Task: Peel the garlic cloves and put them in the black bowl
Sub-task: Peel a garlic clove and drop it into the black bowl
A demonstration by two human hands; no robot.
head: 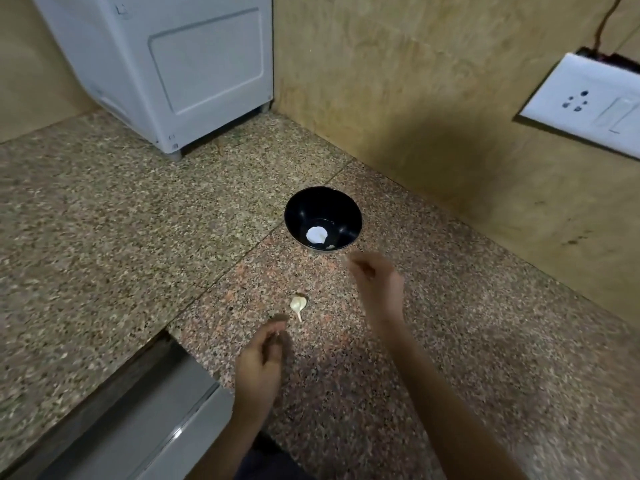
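The black bowl [322, 216] stands on the speckled granite counter near the wall. Inside it are a bright white patch and a small pale clove [330, 247] at the near wall. A garlic piece [298, 304] with a thin stalk lies on the counter in front of the bowl. My right hand [377, 282] hovers just in front and right of the bowl, blurred, its fingers loosely curled with nothing visible in them. My left hand [266, 358] is close behind the garlic piece, fingertips bunched together and blurred; I cannot tell whether they pinch anything.
A white appliance [173, 71] stands at the back left of the granite counter [121, 220]. A tan wall runs along the right with a white socket plate [585, 95]. A steel sink edge [138, 420] drops off at the lower left.
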